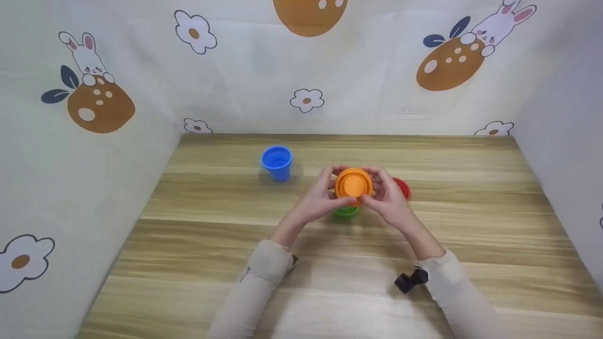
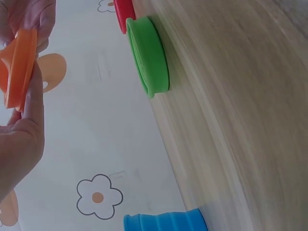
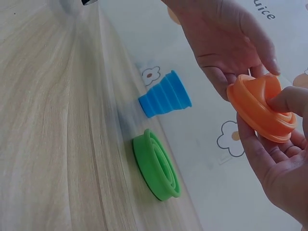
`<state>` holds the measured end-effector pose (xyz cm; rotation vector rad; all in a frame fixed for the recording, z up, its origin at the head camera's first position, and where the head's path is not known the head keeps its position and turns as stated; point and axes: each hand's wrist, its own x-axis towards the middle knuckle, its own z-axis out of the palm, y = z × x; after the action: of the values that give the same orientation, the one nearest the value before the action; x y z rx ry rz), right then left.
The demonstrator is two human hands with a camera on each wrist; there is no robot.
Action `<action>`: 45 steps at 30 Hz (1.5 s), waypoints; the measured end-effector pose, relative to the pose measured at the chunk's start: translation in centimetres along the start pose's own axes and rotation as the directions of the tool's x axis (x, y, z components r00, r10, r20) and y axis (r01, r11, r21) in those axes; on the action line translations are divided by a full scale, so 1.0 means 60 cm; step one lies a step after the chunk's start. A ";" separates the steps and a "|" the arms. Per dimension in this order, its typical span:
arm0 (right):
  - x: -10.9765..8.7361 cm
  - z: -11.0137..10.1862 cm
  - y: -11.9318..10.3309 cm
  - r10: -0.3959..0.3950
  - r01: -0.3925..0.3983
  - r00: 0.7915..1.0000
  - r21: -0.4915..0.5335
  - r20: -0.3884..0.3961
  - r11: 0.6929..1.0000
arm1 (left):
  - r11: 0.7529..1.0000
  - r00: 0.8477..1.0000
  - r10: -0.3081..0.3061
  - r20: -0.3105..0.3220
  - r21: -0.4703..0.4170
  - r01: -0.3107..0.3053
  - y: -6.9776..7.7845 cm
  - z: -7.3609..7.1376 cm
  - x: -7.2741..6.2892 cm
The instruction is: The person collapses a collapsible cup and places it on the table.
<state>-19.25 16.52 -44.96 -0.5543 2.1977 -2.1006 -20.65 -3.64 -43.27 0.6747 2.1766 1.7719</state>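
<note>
Both hands hold an orange collapsible cup [image 1: 354, 186] above the table, its folded rings facing the head camera. My left hand [image 1: 322, 197] grips one side, fingers behind and thumb at the near edge. On the other side, my right hand [image 1: 388, 200] has its fingers under the cup; in the right wrist view its thumb [image 3: 288, 101] presses against the cup's bent middle part. A green collapsed cup [image 2: 150, 57] lies on the table below the hands, partly hidden in the head view. Behind the right hand shows part of a red collapsed cup [image 1: 402, 188].
A blue collapsible cup [image 1: 277, 162] stands extended and upright toward the back, left of the hands. The wood-grain table [image 1: 198, 273] is bordered by a patterned back wall [image 1: 249, 80] and side walls. A black device [image 1: 411, 279] sits at the right wrist.
</note>
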 end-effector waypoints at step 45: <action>-0.006 -0.003 0.004 -0.054 0.053 0.998 -0.021 -0.034 0.998 | 1.000 0.992 -0.021 -0.123 -0.023 0.018 0.002 -0.020 -0.003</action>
<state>-19.01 16.80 -45.25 -0.5888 2.2491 -2.1323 -21.03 -4.76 -42.92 0.5511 2.2303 1.8710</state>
